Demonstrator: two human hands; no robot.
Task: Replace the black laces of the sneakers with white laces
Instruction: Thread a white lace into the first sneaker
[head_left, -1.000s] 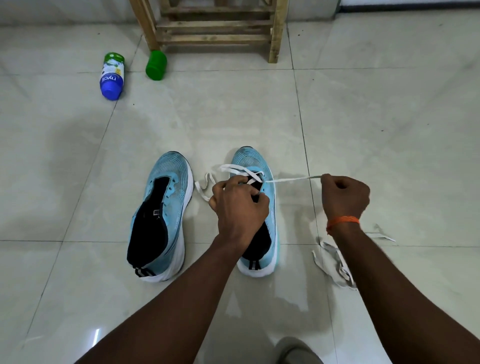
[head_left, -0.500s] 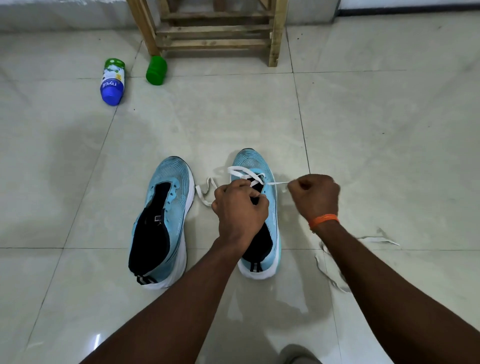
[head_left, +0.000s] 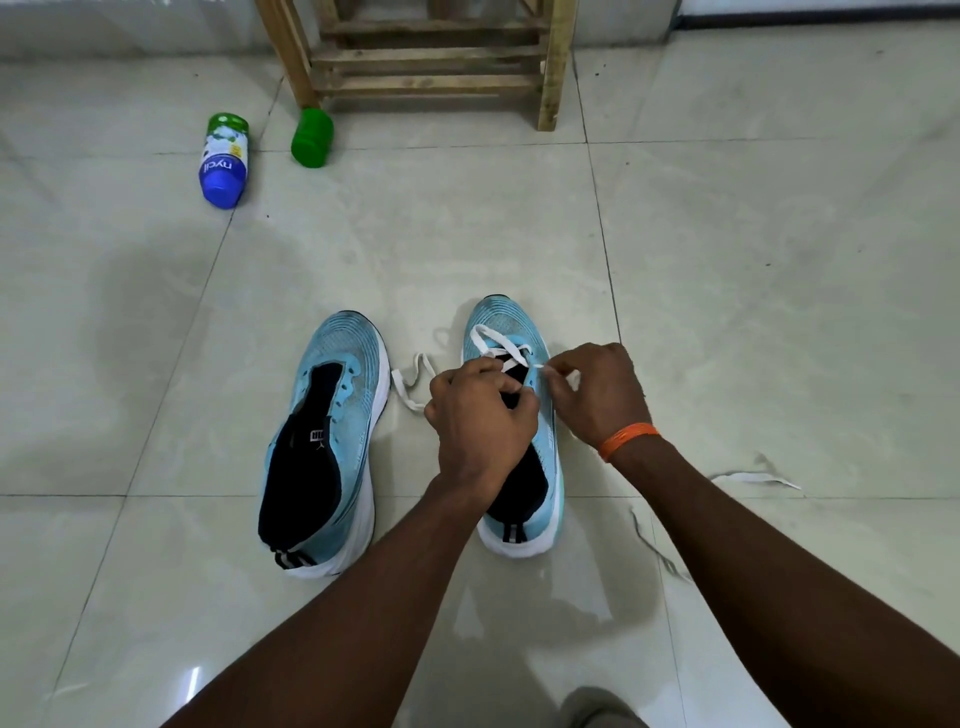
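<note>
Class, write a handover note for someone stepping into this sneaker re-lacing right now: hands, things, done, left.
Left hand grips the part-laced sneaker at its throat; right hand pinches the white lace tip by an eyelet.
Unlaced sneaker lies beside it; spare white lace on the floor to the right.
Done: black laces out, first rows threaded.
Left: finish this sneaker, lace the other.

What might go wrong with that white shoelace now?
The right hand pinches the white lace close to the sneaker. A hard pull might drag the loose end on the floor through the holes, leaving uneven ends. The flat lace may also twist where it crosses. The spare lace by the right arm might get dragged along.
</note>
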